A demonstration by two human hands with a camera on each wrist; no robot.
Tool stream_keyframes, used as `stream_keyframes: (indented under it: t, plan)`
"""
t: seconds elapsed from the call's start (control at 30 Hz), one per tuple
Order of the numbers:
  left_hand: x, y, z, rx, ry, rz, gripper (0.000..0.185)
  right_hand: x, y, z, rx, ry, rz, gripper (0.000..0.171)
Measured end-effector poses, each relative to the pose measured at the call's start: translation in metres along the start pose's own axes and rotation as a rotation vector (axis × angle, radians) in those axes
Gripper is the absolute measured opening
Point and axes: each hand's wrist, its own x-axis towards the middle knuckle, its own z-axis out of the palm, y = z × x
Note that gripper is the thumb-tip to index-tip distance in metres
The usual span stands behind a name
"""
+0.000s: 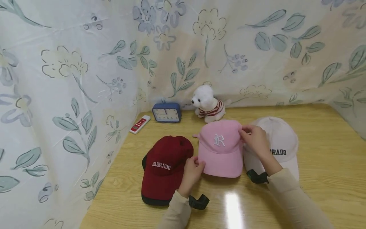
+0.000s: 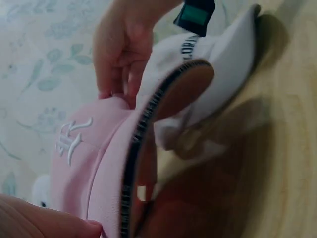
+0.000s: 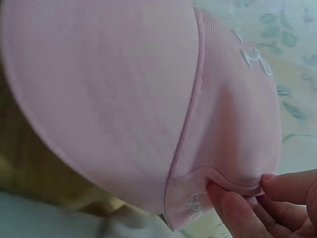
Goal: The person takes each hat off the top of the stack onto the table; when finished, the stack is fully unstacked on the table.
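Observation:
Both hands hold a pink baseball cap [image 1: 220,162] with a white embroidered letter on its front. My left hand [image 1: 192,173] pinches the cap at the left side of its brim. At the right side of the crown, my right hand [image 1: 255,140] grips the fabric between thumb and fingers; the right wrist view shows these fingertips [image 3: 267,186] on the cap's lower edge. In the left wrist view the brim stands tilted above the table, with a dark lettered band along its inside. A dark red cap [image 1: 168,156] lies just left of my left hand.
A white cap [image 1: 281,133] lies under my right forearm, partly hidden. Behind stand a white plush dog [image 1: 204,98] in a striped shirt and a blue clock [image 1: 166,113]. A red-and-white remote [image 1: 140,124] lies near the floral curtain [image 1: 65,89] on the wooden table [image 1: 328,152].

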Motion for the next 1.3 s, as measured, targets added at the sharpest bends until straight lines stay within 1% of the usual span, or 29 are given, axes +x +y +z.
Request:
stream_keyframes:
  t: [0.03, 0.1, 0.2, 0.27, 0.3, 0.43, 0.53, 0.57, 0.63, 0.7, 0.73, 0.8, 0.87, 0.93, 0.97, 1.03, 1.07, 1.17, 1.23, 1.3]
  plan:
    - [0.000, -0.002, 0.002, 0.009, -0.008, -0.008, 0.026, 0.000, 0.004, 0.002, -0.030, 0.002, -0.002, 0.030]
    - [-0.001, -0.005, 0.006, 0.060, -0.015, -0.022, 0.022, -0.001, 0.011, 0.006, -0.077, 0.015, -0.007, 0.028]
    - [0.000, -0.007, 0.009, 0.146, -0.034, -0.039, 0.018, 0.000, 0.018, 0.010, -0.113, 0.030, -0.018, 0.026]
    - [0.001, -0.006, 0.010, 0.200, -0.057, -0.069, 0.020, 0.001, 0.021, 0.012, -0.128, 0.027, -0.025, 0.027]
    - [0.001, -0.005, 0.010, 0.218, -0.071, -0.074, 0.023, 0.002, 0.021, 0.012, -0.135, 0.022, -0.026, 0.028]
    - [0.001, -0.003, 0.008, 0.238, -0.122, -0.075, 0.037, 0.004, 0.018, 0.012, -0.142, -0.006, -0.023, 0.033]
    - [-0.001, -0.001, 0.002, 0.226, -0.159, -0.039, 0.041, 0.004, 0.014, 0.011, -0.128, -0.013, -0.014, 0.037]
    - [-0.004, 0.001, -0.002, 0.220, -0.167, -0.028, 0.043, 0.004, 0.013, 0.010, -0.122, -0.001, -0.016, 0.038]
    - [-0.010, 0.005, -0.014, 0.203, -0.166, 0.014, 0.045, 0.003, 0.010, 0.012, -0.109, 0.059, -0.039, 0.037]
    - [-0.020, 0.011, -0.033, 0.190, -0.135, 0.068, 0.046, 0.001, 0.004, 0.014, -0.091, 0.140, -0.076, 0.035]
    - [-0.025, 0.015, -0.045, 0.183, -0.106, 0.092, 0.047, 0.000, 0.000, 0.016, -0.081, 0.180, -0.096, 0.034]
    - [-0.033, 0.019, -0.069, 0.184, -0.031, 0.118, 0.043, 0.000, -0.010, 0.020, -0.043, 0.241, -0.145, 0.030]
    - [-0.038, 0.019, -0.094, 0.202, 0.058, 0.118, 0.040, -0.001, -0.023, 0.026, 0.006, 0.247, -0.186, 0.028]
    - [-0.042, 0.015, -0.118, 0.224, 0.144, 0.085, 0.039, -0.001, -0.036, 0.035, 0.035, 0.232, -0.225, 0.026]
    - [-0.043, 0.012, -0.130, 0.237, 0.184, 0.057, 0.039, -0.001, -0.042, 0.041, 0.050, 0.215, -0.247, 0.026]
    - [-0.049, 0.001, -0.150, 0.273, 0.251, -0.006, 0.039, -0.002, -0.052, 0.055, 0.079, 0.168, -0.277, 0.025]
    - [-0.052, -0.005, -0.160, 0.287, 0.274, -0.050, 0.040, -0.003, -0.056, 0.064, 0.084, 0.143, -0.286, 0.025]
    - [-0.065, -0.028, -0.180, 0.333, 0.314, -0.188, 0.043, -0.005, -0.067, 0.092, 0.089, 0.043, -0.290, 0.028]
    - [-0.073, -0.043, -0.188, 0.345, 0.315, -0.274, 0.045, -0.007, -0.071, 0.111, 0.060, -0.025, -0.288, 0.029]
    - [-0.079, -0.054, -0.191, 0.338, 0.312, -0.326, 0.047, -0.010, -0.075, 0.129, 0.029, -0.101, -0.291, 0.031]
